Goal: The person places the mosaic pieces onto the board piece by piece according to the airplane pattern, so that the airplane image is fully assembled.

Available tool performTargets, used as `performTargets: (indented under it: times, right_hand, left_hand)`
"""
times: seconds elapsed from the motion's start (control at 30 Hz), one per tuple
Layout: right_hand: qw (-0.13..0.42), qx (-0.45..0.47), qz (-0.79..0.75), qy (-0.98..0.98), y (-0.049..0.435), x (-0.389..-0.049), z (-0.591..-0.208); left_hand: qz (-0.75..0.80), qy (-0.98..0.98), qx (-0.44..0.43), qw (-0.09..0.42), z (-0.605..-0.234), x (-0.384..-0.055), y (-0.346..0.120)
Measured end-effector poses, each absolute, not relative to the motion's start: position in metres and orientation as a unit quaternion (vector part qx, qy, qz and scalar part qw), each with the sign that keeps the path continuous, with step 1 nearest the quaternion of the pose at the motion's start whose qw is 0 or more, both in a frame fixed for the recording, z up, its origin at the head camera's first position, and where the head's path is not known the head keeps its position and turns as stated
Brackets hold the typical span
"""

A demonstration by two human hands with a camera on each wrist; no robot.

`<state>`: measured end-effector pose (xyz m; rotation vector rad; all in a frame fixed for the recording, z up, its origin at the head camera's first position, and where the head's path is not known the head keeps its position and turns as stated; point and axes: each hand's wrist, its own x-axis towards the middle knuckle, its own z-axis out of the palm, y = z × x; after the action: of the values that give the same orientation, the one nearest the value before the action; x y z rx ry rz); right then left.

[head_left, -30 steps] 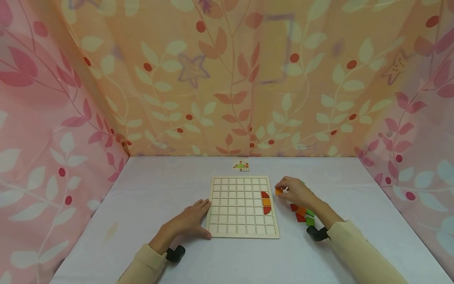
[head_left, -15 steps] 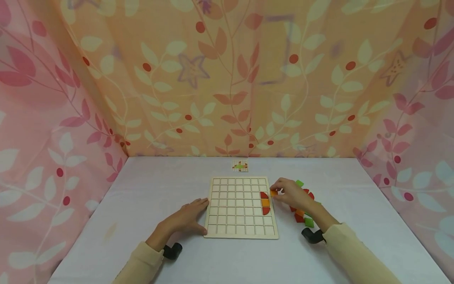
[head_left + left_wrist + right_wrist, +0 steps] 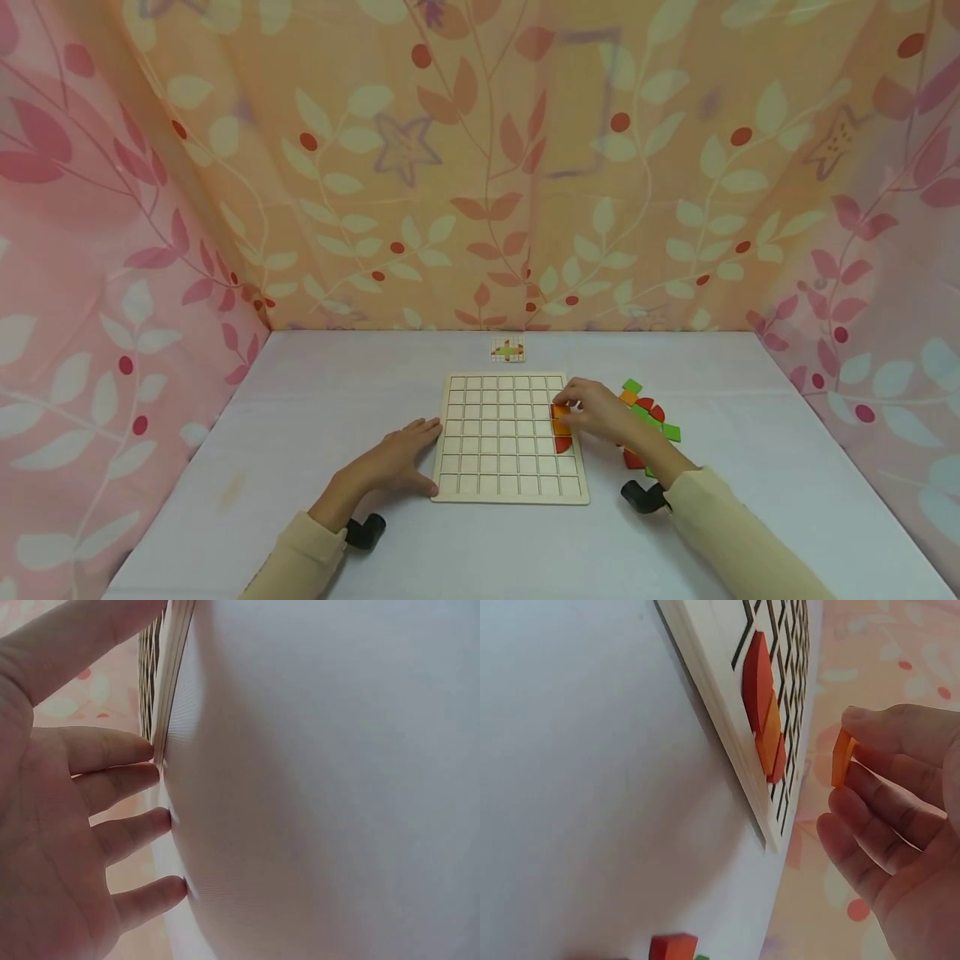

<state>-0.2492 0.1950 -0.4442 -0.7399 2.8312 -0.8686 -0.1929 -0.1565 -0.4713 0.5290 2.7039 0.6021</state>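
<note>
A pale wooden grid board (image 3: pixel 491 462) lies flat on the table. In its right column sit a placed orange square tile (image 3: pixel 768 742) and red rounded tiles (image 3: pixel 563 445), one on each side of it. Over the board's right part, my right hand (image 3: pixel 603 412) pinches another orange square tile (image 3: pixel 841 759) between thumb and fingers, held above the surface. My left hand (image 3: pixel 393 462) is at the board's left edge, fingers extended and spread. In the left wrist view, the index fingertip is at the board's side.
Right of the board lies a loose pile of green, red and orange tiles (image 3: pixel 672 432), partly hidden by the right forearm. A small card (image 3: pixel 507 349) with a coloured grid pattern is behind the board. Patterned curtains (image 3: pixel 480 167) enclose the table (image 3: pixel 300 375).
My right hand has moved left with the orange tile, from beside the board to over its right column. More of the tile pile shows. The left hand has barely moved.
</note>
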Motion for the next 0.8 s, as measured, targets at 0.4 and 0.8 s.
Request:
performTargets:
  times: [0.4,0.8]
  right_hand:
    - [0.068,-0.274,-0.257,0.924,0.18,-0.25,-0.451]
    - [0.069,-0.292,-0.203,0.932,0.168,-0.251,-0.453]
  left_hand:
    - [0.211,0.946,0.186,0.161,-0.468,-0.191,-0.156]
    - [0.212,0.946,0.188,0.16,-0.471,-0.191,-0.156]
